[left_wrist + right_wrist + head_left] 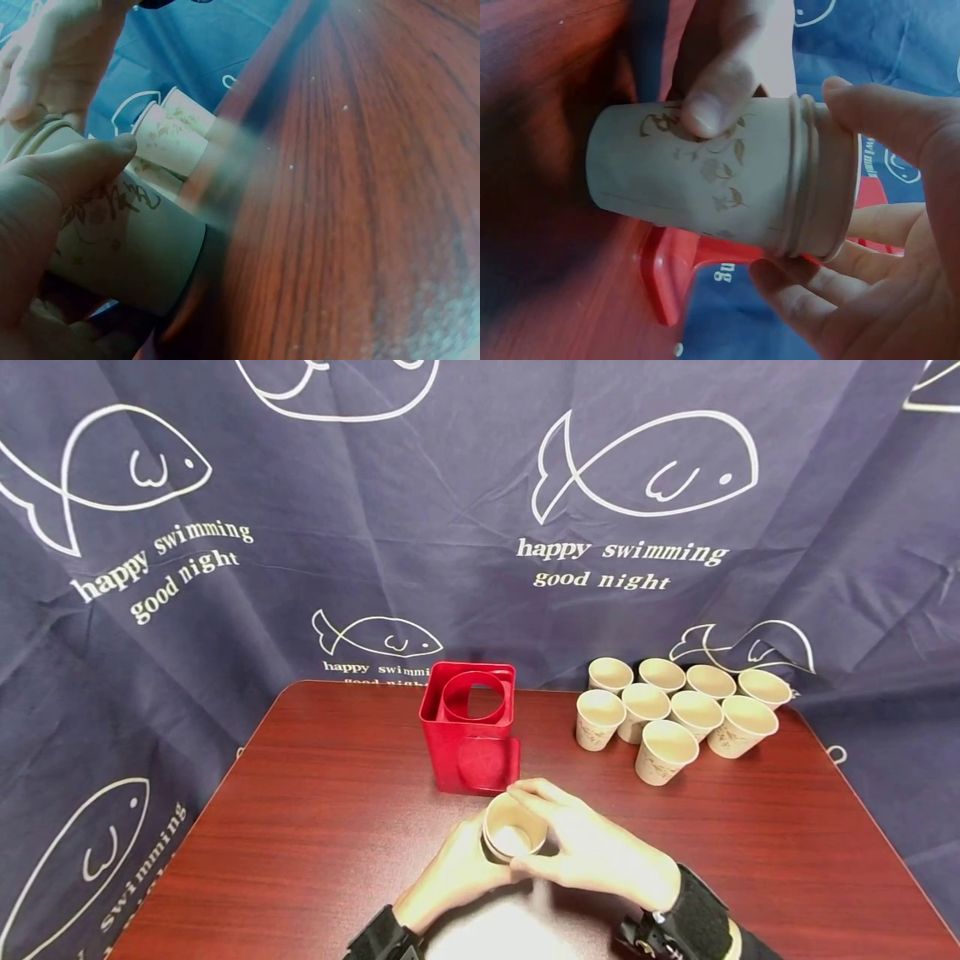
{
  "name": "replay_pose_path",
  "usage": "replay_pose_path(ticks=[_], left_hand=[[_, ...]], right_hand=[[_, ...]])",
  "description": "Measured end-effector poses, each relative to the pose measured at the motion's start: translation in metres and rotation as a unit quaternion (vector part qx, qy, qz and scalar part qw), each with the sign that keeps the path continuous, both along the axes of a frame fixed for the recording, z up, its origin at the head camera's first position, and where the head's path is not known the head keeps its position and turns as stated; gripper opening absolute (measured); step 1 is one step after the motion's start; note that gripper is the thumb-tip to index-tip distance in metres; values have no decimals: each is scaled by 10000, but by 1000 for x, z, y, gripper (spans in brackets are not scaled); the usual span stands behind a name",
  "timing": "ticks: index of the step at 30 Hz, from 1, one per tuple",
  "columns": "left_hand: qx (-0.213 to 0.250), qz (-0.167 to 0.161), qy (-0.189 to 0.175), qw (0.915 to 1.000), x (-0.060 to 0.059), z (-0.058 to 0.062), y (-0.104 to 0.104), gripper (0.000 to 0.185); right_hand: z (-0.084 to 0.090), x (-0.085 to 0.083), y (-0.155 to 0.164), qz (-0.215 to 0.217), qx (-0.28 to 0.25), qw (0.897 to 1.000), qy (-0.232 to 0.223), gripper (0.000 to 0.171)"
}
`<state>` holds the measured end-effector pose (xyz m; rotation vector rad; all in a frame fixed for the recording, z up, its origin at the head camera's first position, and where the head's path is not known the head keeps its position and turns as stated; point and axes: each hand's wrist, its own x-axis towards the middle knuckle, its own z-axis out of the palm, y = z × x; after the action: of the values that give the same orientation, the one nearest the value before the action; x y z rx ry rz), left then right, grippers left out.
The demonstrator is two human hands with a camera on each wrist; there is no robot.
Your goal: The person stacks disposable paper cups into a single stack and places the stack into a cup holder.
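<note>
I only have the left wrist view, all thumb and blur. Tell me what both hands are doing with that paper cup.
Observer: In the head view the left hand grips the side of the beige paper cup stack while the right hand holds its rim.
Operator: Say whether that is one cup.
Observer: The right wrist view shows several rim rings close together, so cups are nested.
Operator: Describe what stands behind it.
Observer: A red square plastic cup holder stands just beyond, apart from the stack.
Operator: Report the loose cups.
Observer: Nine upright paper cups cluster at the far right of the dark wooden table.
</note>
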<state>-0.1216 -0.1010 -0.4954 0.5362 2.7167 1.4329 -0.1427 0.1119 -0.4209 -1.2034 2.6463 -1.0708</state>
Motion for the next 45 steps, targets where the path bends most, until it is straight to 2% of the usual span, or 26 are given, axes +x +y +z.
replay_pose_path(ticks=[7,14,21,25,28,32,35,38,45], left_hand=[[16,-31,-27,10000,1,1,0,71],[63,-25,-66,10000,1,1,-1,69],[9,-32,122,9999,1,-1,-1,70],[84,-26,16,10000,1,-2,-1,68],[173,-13,-69,9998,1,-1,-1,69],[301,-18,-154,9994,2,-1,0,73],[423,-46,-210,9989,1,0,1,74],[545,-76,-224,9982,1,0,1,73],[527,-12,-212,9984,1,0,1,72]], right_hand=[[-8,1,-1,-58,66,10000,-34,68],[-9,1,0,-90,178,9998,-46,72],[-9,2,1,-79,268,9996,-15,75],[-9,2,3,-74,347,9994,1,75],[-9,4,7,-17,450,9985,324,72],[-12,6,16,51,568,9923,1104,74],[-14,8,25,10,797,9803,1807,78],[-16,9,35,-172,1130,9659,2321,83],[-20,6,57,-630,1618,9445,2789,87]])
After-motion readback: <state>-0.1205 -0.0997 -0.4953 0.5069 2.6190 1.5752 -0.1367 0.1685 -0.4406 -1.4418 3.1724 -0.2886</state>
